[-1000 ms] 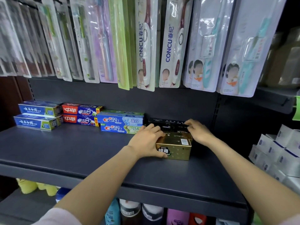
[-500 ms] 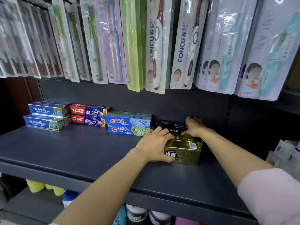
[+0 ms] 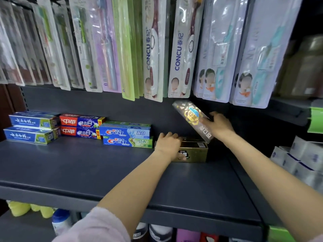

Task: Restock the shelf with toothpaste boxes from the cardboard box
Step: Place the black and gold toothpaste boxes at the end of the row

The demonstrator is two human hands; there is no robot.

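The right hand (image 3: 219,125) now holds a long shiny toothpaste box (image 3: 194,120) up in the air. Its fingers wrap around the box. The box is tilted, with its top end up near the hanging toothbrush packs (image 3: 157,49) and its low end just above the gold box (image 3: 194,151). Half a second ago this hand was low, at the back of the shelf, behind the gold box, and no shiny box could be seen.

The left hand (image 3: 168,143) rests on the left part of the gold box, as it did before. Its fingers bend over the top and its thumb lies on the front. The gold box sits on the dark shelf (image 3: 87,168), in the same spot as before. A black box showed behind it earlier; now the hand and the gold box hide that spot.

To the left, 6 toothpaste boxes stand in 3 stacks of 2 along the back: 2 blue and green Crest boxes (image 3: 125,136), 2 red and blue boxes (image 3: 80,126), and 2 blue boxes (image 3: 33,127). None of them has moved.

White boxes (image 3: 300,159) lie on the next shelf to the right. Bottles (image 3: 61,220) stand on the shelf below.
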